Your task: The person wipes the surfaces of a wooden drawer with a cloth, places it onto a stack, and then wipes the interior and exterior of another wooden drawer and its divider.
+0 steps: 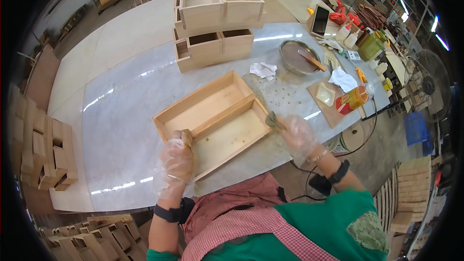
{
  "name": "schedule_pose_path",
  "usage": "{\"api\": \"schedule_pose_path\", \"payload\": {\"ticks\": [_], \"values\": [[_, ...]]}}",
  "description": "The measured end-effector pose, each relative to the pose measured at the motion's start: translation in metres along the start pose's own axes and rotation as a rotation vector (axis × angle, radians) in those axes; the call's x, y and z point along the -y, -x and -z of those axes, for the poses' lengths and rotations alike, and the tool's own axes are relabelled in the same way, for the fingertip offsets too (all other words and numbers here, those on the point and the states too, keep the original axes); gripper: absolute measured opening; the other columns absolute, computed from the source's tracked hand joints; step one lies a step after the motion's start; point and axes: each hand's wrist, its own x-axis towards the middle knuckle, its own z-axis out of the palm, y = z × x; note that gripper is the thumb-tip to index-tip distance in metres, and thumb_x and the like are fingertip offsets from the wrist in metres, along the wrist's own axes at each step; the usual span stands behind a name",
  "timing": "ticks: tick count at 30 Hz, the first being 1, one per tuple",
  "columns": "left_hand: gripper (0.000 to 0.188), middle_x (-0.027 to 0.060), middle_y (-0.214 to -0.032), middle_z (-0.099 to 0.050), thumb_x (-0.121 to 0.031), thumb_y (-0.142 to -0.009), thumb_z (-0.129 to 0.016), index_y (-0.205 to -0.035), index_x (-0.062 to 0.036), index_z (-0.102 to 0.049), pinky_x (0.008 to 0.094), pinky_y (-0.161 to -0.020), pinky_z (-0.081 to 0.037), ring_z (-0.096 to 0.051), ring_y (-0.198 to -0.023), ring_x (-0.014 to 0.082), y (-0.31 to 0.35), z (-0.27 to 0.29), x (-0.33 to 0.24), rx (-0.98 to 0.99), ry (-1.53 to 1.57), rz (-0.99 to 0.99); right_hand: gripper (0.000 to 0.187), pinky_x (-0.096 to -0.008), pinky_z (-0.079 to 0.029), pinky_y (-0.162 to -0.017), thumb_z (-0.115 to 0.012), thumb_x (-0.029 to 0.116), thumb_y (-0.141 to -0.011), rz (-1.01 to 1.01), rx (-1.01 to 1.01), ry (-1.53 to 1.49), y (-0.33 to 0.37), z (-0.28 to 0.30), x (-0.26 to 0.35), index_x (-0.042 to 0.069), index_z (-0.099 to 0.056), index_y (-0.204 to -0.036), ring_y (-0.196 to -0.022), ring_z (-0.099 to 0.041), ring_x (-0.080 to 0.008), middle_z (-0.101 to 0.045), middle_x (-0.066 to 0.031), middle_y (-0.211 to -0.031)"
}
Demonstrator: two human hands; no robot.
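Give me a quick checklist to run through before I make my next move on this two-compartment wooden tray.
1. Left hand steadies the wooden tray at its near rim: ok.
2. Right hand has the small cloth pad against the tray's right corner: ok.
3. Clear plastic gloves on both hands: ok.
4. Tray lies flat on the white tabletop: ok.
5. Metal bowl with its stick nearby on the right side: ok.
6. Whether the pad holds enough finish: cannot tell.

Stacked wooden boxes (215, 17) at the table's far side, round metal dish (298, 56), crumpled white cloth (263, 70), orange bottle (351, 100), standing fan (427, 87)
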Motion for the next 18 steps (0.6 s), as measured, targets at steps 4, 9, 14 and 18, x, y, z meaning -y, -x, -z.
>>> {"api": "schedule_pose_path", "payload": {"ticks": [4, 9, 14, 18], "values": [[0.015, 0.0113, -0.092, -0.063, -0.006, -0.084, -0.054, -0.098, -0.0090, -0.061, 0.0423, -0.060, -0.051, -0.063, -0.076, 0.0347, -0.001, -0.004, 0.000, -0.049, -0.074, -0.145, 0.021, -0.0417, -0.047, -0.049, -0.054, 0.020, -0.088, -0.097, 0.055, -0.085, 0.021, -0.012, 0.025, 0.006, -0.055, -0.104, -0.059, -0.060, -0.0312, -0.056, -0.0126, -0.062], [0.017, 0.0100, -0.091, -0.063, -0.006, -0.085, -0.052, -0.100, -0.0105, -0.060, 0.0413, -0.060, -0.050, -0.063, -0.077, 0.0338, -0.003, -0.004, 0.004, 0.025, 0.060, -0.001, 0.015, -0.0414, -0.047, -0.047, -0.048, 0.018, -0.093, 0.296, 0.118, -0.172, -0.004, -0.003, 0.108, 0.006, -0.054, -0.100, -0.061, -0.062, -0.0301, -0.055, -0.0134, -0.060], [0.020, 0.0098, -0.095, -0.063, -0.005, -0.083, -0.053, -0.101, -0.0112, -0.059, 0.0429, -0.060, -0.050, -0.064, -0.076, 0.0335, 0.003, -0.008, 0.012, -0.085, -0.165, -0.149, 0.014, -0.0364, -0.045, -0.052, -0.048, 0.010, -0.089, 0.057, 0.194, 0.215, -0.003, 0.015, 0.038, 0.006, -0.054, -0.101, -0.062, -0.057, -0.0239, -0.050, -0.0109, -0.064], [0.024, 0.0096, -0.096, -0.062, -0.005, -0.080, -0.055, -0.102, -0.0123, -0.060, 0.0443, -0.061, -0.050, -0.064, -0.076, 0.0335, 0.000, -0.015, 0.011, -0.005, -0.023, 0.001, 0.013, -0.0392, -0.048, -0.050, -0.052, 0.011, -0.085, 0.088, 0.218, 0.133, -0.005, 0.009, 0.050, 0.003, -0.052, -0.095, -0.058, -0.058, -0.0272, -0.053, -0.0130, -0.065]]}}
